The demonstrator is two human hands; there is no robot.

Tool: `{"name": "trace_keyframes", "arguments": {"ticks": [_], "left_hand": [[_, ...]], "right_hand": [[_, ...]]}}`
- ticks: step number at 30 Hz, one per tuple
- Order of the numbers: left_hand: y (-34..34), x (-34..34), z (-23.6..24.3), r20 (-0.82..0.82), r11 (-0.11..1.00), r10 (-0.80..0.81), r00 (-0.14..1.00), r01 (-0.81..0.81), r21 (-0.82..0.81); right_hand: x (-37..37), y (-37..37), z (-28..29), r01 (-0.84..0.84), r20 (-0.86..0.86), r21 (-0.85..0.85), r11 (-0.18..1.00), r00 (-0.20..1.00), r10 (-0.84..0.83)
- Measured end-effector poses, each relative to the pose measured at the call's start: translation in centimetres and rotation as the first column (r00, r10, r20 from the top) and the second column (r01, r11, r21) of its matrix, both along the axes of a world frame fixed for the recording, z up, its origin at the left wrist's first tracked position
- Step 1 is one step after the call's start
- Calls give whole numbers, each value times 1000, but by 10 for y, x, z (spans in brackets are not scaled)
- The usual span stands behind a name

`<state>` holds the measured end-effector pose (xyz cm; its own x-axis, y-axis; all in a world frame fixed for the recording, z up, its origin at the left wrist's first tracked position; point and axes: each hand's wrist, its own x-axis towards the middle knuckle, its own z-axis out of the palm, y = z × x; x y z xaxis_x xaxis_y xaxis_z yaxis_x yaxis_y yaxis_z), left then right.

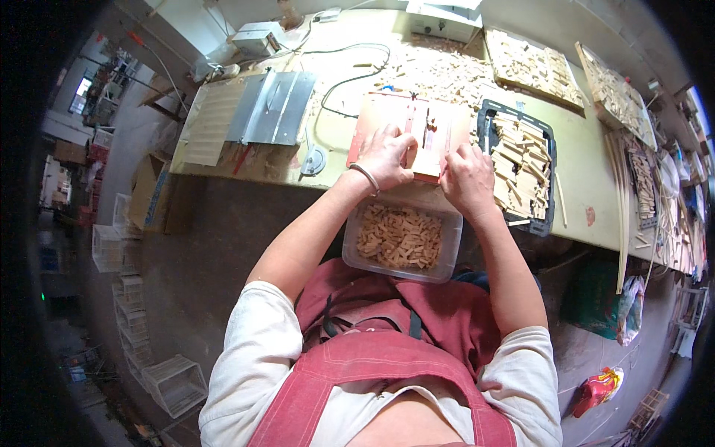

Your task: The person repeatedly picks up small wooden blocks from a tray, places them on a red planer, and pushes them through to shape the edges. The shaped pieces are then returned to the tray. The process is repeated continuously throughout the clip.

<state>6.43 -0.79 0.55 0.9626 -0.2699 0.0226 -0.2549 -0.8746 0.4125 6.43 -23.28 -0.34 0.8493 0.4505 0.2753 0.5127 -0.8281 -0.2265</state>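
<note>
A flat board with red edges (381, 118) lies at the table's front edge, with a dark slot (430, 119) and lengthwise lines in its top. My left hand (387, 156) rests on its left half, fingers curled in; what they hold, if anything, is hidden. At the board's right front corner, my right hand (469, 177) is closed in a pinch, and I cannot make out anything in it. Just below both hands, a clear plastic tub (356, 257) holds many short wooden pieces (398, 237). Right of my right hand stands a black crate (550, 160) of longer wooden sticks (521, 160).
Loose wood pieces (439, 71) heap behind the board. Trays of wood pieces (532, 63) stand at the back right. A grey metal plate (275, 108) and a round grey disc (314, 160) lie on the left. A black cable (357, 46) loops across the table. Thin strips (620, 208) overhang the right edge.
</note>
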Motion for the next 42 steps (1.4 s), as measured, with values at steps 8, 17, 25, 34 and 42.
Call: {"name": "trace_keyframes", "arguments": {"ticks": [8,17,25,34,42], "left_hand": [[-1,-2,3,-22,1000,6,1000,-6,-3],[0,0,-2,16,1000,-10,1000,10,-10],[-1,1,2,27,999,-23,999,22,24],[-3,3,2,89,999,-19,996,15,46],[-4,19,10,61,997,-19,998,15,79]], "right_hand": [[-5,-2,-5,-12,1,103,995,1000,12],[-2,-4,-4,73,-348,227,971,937,11],[14,-16,-4,-113,-104,87,990,987,122],[28,-8,-2,-106,-192,173,979,972,139],[45,-5,1,-46,-351,199,979,929,115]]}}
